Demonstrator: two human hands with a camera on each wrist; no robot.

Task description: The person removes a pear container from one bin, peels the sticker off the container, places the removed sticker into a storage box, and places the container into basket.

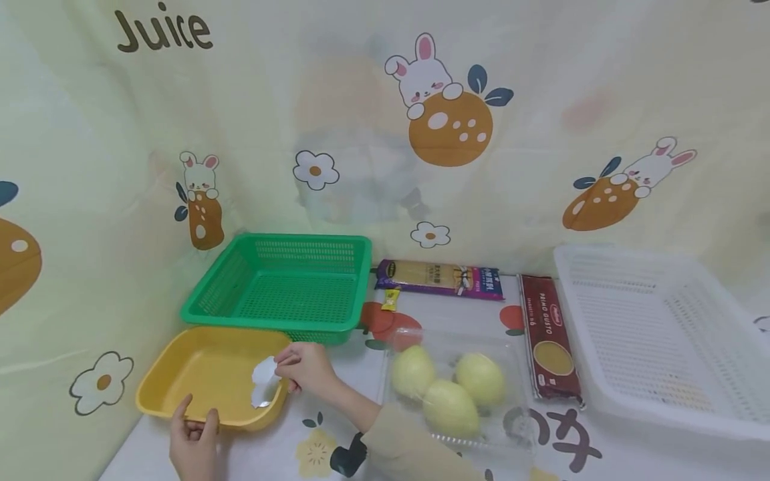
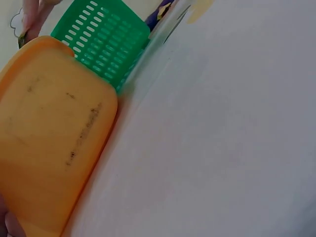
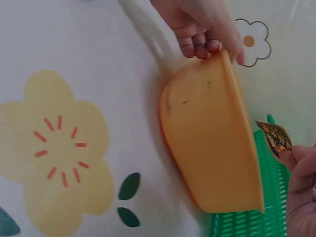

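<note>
A yellow plastic basin (image 1: 207,374) stands at the left of the table. My left hand (image 1: 195,444) grips its near rim; in the right wrist view, curled fingertips (image 3: 200,48) press against its outer wall. Over the basin's right side, my right hand (image 1: 307,367) pinches a thin piece of wrapper (image 1: 263,382) between thumb and fingers. This piece shows white with a silvery lower end in the head view; its other face, gold and black print, appears in the right wrist view (image 3: 276,136). Dark scuffs mark the outside of the basin (image 2: 54,128).
Behind the basin is a green basket (image 1: 283,331). A purple-edged pasta packet (image 1: 442,279) lies at the back beside a small yellow sachet (image 1: 390,299). Pale yellow-green fruits (image 1: 451,409) sit in a clear box (image 1: 505,427). To the right are a red pasta packet (image 1: 549,337) and a white basket (image 1: 674,417).
</note>
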